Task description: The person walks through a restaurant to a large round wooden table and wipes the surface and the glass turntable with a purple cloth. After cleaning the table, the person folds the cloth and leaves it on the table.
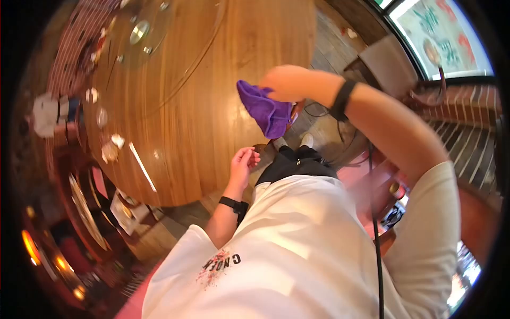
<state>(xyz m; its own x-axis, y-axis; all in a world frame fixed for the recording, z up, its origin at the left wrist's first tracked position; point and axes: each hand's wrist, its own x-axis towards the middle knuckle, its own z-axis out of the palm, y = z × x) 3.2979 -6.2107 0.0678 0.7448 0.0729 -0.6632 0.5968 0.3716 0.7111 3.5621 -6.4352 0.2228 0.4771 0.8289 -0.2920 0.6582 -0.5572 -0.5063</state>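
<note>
A purple cloth (268, 112) hangs from my right hand (287, 83), whose fingers are closed on its upper edge, over the near right edge of the round wooden table (228, 101). The cloth is folded and bunched. My left hand (246, 159) is lower, beside the table edge in front of my body, with its fingers loosely curled and nothing visible in them. It does not touch the cloth.
On the table are a long white stick (143, 166), a crumpled whitish item (112, 148) and a glass turntable (154, 53) bearing small dishes. Chairs stand at the left and a brown chair (385, 64) at the upper right. A black cable (378, 255) runs down my front.
</note>
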